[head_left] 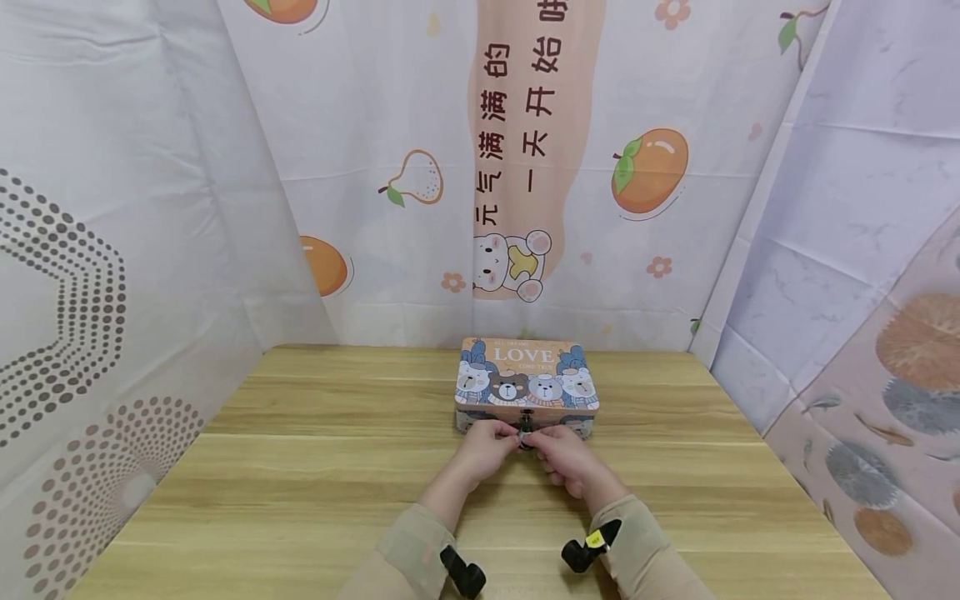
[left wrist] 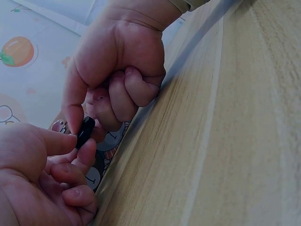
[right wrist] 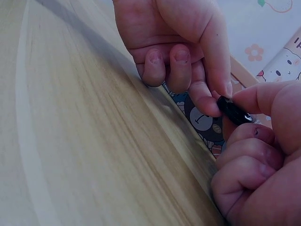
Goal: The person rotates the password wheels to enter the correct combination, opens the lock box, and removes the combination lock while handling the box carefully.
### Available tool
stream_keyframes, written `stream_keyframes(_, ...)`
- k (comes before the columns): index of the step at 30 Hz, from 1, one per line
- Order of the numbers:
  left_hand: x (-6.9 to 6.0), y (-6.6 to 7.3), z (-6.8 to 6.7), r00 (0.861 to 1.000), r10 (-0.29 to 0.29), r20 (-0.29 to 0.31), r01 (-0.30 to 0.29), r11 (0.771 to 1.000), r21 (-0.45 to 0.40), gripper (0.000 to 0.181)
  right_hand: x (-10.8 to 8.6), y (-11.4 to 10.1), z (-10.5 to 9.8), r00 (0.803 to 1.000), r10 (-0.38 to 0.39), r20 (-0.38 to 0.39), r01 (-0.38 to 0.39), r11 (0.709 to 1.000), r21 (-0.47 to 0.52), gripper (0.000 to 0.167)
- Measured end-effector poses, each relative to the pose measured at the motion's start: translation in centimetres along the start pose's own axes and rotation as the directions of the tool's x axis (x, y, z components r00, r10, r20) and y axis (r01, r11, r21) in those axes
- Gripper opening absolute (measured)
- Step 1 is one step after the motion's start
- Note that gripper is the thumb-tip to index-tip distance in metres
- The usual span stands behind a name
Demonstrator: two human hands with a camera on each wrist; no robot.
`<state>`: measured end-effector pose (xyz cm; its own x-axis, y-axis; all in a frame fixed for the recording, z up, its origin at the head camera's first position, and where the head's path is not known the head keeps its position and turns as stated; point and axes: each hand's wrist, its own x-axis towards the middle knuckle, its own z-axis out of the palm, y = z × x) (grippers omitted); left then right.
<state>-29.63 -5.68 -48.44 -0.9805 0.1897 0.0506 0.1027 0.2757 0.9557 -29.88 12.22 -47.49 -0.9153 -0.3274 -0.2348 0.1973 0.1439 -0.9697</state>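
A tin box [head_left: 527,375] with bear pictures and the word LOVE lies closed on the table, a dark latch on its front. Just before the latch, my left hand [head_left: 483,450] and right hand [head_left: 572,461] meet at a small black object [left wrist: 85,132] with a shiny metal part. Thumb and forefinger of my left hand [left wrist: 37,169] pinch it from one side. From the other, my right hand [right wrist: 265,165] holds it between thumb and forefinger, its remaining fingers curled in. Fingertips cover part of the object, and I cannot tell whether it touches the latch.
The wooden table [head_left: 315,467] spreads around the box. Behind it hangs a white curtain [head_left: 390,258] with fruit prints and writing, and patterned cloths close off the left and right sides. Both sleeved wrists carry small black cameras.
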Motion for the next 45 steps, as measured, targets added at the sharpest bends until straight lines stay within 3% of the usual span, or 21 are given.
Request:
stream_keyframes(17,-0.08,0.13,-0.07,1.0,-0.024,0.004,0.024,1.0,0.02,0.01,0.04,-0.01,0.17,1.0,0.01,-0.012,-0.01,1.0,-0.005,0.028)
stream_keyframes(45,-0.16,0.21,0.02,1.0,-0.012,-0.001,0.012,1.0,0.013,0.012,0.22,0.22,0.07,1.0,0.014,-0.014,-0.014,1.0,-0.021,0.03)
